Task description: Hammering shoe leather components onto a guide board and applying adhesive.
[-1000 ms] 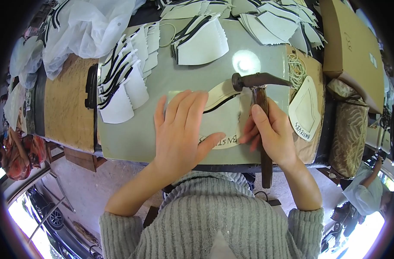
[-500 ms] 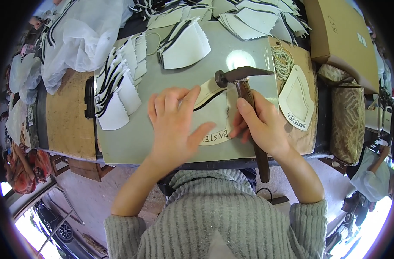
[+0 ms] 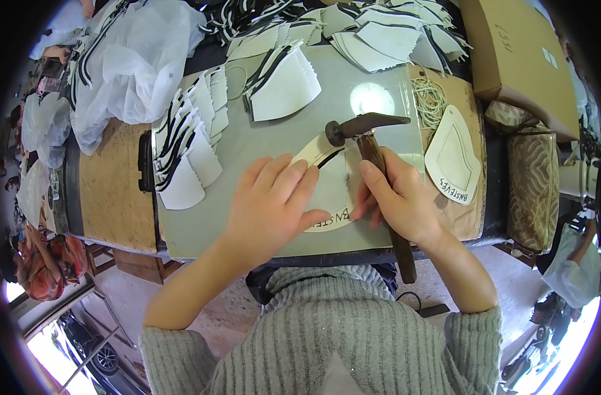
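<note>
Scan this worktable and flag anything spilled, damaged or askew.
Nothing looks clearly spilled or damaged. The cord beyond the cream template at the right looks untidy, its strands in a loose tangle, while the white pieces lie fanned in stacks.

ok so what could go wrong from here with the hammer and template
The hammer head is near the left hand, so a stray swing might catch its fingers. The handle, in the right hand, reaches past the table edge in this view and could knock it. The template, partly under the left hand, may shift if bumped.
</note>
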Demonstrator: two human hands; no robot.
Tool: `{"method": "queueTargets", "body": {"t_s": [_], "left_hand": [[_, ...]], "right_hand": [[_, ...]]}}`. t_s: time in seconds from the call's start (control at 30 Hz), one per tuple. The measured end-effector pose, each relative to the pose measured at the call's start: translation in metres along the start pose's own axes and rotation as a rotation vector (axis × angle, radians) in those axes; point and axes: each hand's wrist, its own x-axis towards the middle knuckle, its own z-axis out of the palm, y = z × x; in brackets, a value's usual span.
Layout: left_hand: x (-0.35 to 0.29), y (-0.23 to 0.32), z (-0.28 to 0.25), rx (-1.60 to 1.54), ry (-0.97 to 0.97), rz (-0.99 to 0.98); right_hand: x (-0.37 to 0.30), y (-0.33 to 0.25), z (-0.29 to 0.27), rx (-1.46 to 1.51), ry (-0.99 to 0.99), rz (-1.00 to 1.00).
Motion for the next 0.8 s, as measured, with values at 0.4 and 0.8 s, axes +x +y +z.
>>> {"method": "queueTargets", "body": {"t_s": [0.4, 0.8], "left_hand": [[0.002, -0.022, -0.018, -0.209, 0.16, -0.142], [-0.006, -0.015, -0.018, -0.405, 0.009, -0.036]], "right_hand": [[-0.006, -0.002, -0.035, -0.149, 0.108, -0.084], [-0.007, -0.013, -0.033, 0.145, -0.143, 0.121]]}}
